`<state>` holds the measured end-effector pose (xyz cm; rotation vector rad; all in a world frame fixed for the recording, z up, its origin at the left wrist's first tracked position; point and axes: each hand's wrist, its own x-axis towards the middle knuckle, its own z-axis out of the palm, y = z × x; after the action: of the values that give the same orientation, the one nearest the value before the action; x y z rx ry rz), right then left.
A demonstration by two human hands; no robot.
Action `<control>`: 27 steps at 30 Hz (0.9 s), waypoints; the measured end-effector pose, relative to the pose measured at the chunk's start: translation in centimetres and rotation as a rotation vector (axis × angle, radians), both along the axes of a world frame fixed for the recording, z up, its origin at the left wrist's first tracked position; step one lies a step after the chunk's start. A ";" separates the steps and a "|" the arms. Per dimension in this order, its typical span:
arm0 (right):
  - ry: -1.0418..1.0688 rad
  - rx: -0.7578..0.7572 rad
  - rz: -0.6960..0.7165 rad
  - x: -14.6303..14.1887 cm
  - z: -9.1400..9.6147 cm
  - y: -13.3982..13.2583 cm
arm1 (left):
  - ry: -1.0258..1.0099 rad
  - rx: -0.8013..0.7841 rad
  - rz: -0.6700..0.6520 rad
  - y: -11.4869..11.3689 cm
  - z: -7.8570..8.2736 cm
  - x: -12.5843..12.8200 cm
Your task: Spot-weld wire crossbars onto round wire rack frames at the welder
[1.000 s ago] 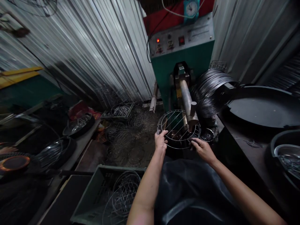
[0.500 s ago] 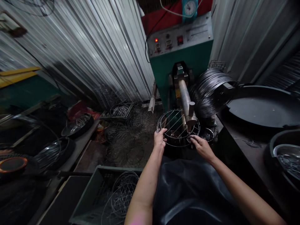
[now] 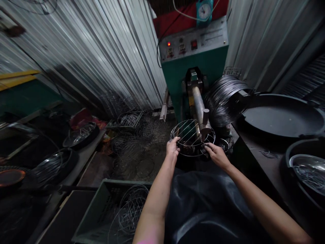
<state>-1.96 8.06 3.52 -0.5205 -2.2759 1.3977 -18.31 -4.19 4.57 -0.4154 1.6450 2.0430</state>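
A round wire rack (image 3: 186, 132) lies under the metal arm (image 3: 199, 110) of a green machine (image 3: 195, 64). My left hand (image 3: 172, 149) grips the rack's rim on its left side, fingers curled round the wire. On the near right rim sits my right hand (image 3: 214, 154), its fingers pinched on the wire. A dark apron (image 3: 203, 206) covers my lap below both arms.
A coil of dark wire (image 3: 223, 100) sits right of the machine, beside a large black pan (image 3: 281, 115). A steel bowl (image 3: 308, 169) is at far right. A grey crate (image 3: 114, 213) of wire rings stands at lower left; more racks (image 3: 132, 142) litter the floor.
Both hands have turned the wire rack slightly under the machine arm; the view has drifted a little to the left.
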 end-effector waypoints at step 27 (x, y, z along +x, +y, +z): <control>-0.800 0.234 -0.773 31.3 -6.1 20.6 | -0.152 0.226 0.039 -11.9 -13.9 5.7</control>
<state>29.39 28.66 -2.56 -1.8771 -2.2730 0.5576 -12.62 -16.07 -9.35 -0.5118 1.3104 2.1390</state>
